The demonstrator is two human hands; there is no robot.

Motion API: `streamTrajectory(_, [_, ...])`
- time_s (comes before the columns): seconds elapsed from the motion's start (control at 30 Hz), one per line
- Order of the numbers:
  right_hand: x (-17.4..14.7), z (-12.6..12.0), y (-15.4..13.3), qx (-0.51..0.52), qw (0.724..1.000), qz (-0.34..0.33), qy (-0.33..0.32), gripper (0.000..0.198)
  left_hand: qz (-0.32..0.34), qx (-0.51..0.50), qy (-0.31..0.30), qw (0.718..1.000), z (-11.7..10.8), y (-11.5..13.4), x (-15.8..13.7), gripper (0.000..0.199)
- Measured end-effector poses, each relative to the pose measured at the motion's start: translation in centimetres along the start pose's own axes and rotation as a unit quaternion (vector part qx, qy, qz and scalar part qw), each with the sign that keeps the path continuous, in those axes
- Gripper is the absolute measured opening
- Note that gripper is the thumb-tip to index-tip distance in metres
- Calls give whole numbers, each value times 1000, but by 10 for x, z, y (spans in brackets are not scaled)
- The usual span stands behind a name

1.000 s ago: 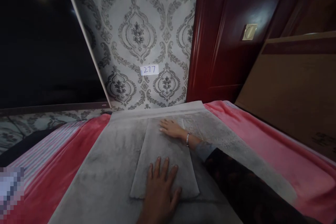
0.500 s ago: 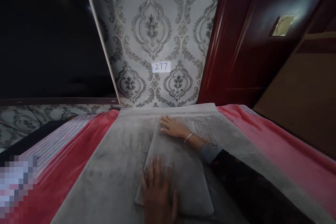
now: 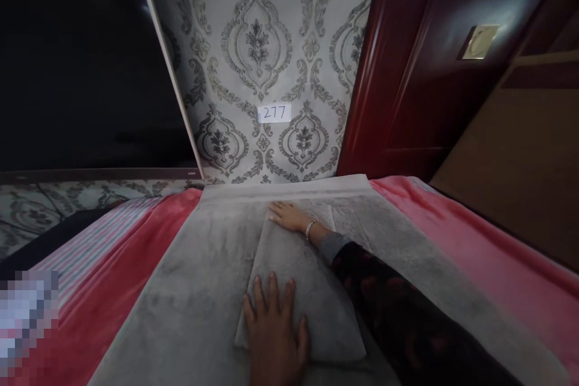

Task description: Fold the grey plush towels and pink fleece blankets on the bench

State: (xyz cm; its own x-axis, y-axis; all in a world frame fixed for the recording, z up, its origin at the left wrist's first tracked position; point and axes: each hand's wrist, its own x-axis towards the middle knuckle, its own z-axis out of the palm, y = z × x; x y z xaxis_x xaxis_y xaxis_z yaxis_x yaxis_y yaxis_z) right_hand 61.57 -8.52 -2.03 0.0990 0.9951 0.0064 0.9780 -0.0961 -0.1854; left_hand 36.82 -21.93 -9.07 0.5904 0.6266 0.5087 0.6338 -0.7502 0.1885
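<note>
A folded piece of soft grey plush cloth [image 3: 312, 307], like a towel, lies flat with its fold smooth and its near edge straight. Beneath it spreads a wide sheet of the same grey plush [image 3: 190, 289]. My left hand [image 3: 275, 332] rests palm down on the near left part of the folded cloth, fingers spread. Near its far left corner, my right hand [image 3: 289, 217] also lies flat, fingers stretched to the left. A silver bracelet [image 3: 310, 230] circles the right wrist. Neither hand grips anything.
Red and pink blankets [image 3: 131, 277] show on both sides of the grey sheet, with a striped cloth [image 3: 102, 232] at the left. Behind stand a patterned wall with a paper label [image 3: 274, 113] reading 277, a dark television screen [image 3: 90, 72] and a dark red wooden panel [image 3: 393, 84].
My right hand has slid slightly left along the far end of the folded cloth, its forearm lying further left. My left hand stays near the same spot, fingers now sharper. The view has shifted slightly.
</note>
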Motion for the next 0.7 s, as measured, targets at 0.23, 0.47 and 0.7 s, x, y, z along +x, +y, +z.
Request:
streamTrajectory(0.23, [-90, -5, 52, -4, 991, 135, 26, 61, 12, 32, -19, 999, -10, 4, 6, 49])
streamTrajectory(0.47, [-153, -20, 89, -4, 959, 281, 36, 60, 19, 29, -30, 999, -19, 8, 12, 47])
streamTrajectory(0.7, [-217, 13, -9, -1, 992, 105, 76, 64, 20, 20, -74, 997, -29, 13, 16, 50])
